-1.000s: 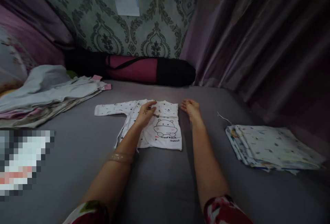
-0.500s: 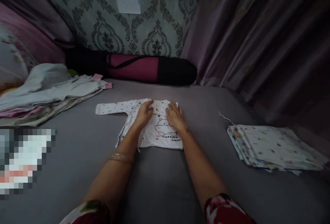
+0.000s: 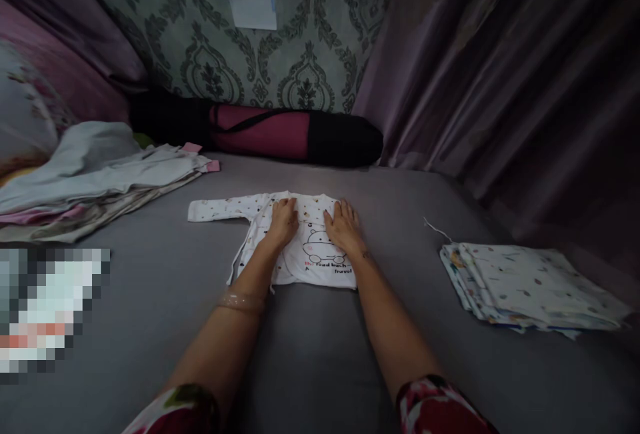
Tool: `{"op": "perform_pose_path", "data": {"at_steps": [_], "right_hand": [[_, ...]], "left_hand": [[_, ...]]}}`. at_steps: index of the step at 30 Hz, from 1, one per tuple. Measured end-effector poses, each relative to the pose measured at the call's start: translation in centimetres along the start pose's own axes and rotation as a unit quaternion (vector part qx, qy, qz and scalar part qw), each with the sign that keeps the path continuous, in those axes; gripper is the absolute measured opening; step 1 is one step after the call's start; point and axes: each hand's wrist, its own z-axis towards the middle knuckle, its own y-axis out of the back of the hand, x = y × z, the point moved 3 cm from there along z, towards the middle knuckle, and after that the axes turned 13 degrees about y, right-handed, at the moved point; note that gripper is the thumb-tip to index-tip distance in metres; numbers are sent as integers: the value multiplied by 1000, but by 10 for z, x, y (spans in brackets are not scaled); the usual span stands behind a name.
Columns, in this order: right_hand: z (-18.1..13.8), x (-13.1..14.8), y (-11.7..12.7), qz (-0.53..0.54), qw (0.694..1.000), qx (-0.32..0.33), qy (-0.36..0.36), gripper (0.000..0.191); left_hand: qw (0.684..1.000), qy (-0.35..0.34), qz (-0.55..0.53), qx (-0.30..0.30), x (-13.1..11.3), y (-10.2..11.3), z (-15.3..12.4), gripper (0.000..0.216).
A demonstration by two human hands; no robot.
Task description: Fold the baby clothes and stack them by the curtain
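White shirt [image 3: 303, 257] short of sheet's [image 3: 320, 361] far edge; reads "road", "travel". Left hand [image 3: 283, 224]: fingers bunched, grip unclear; right hand [image 3: 345, 227]: spread atop.

Right hand [image 3: 344, 227]: moved inward from beyond the right edge of the small white printed shirt [image 3: 313, 277]; now laid on its upper right part with spread fingers, covering the outer corner, bare half a second ago. Left hand [image 3: 284, 222]: turned slightly; now with fingertips pointing more directly forward.
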Motion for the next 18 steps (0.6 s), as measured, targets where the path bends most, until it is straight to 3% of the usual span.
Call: {"op": "perform_pose_path", "data": {"at_steps": [6,11,14,18], "right_hand": [[2,2,4,-18,999,33,-15,65],[11,16,18,-43,994,97,-39,64],[14,39,22,-46,995,73,43,60],[13,69,10,-9,986,87,145,60]], "left_hand": [[994,75,82,11,-10,10,-11,38],[988,129,88,11,-20,54,-12,40],[991,123,55,-19,-15,92,-9,40],[987,151,-10,-46,18,127,-4,40]]}}
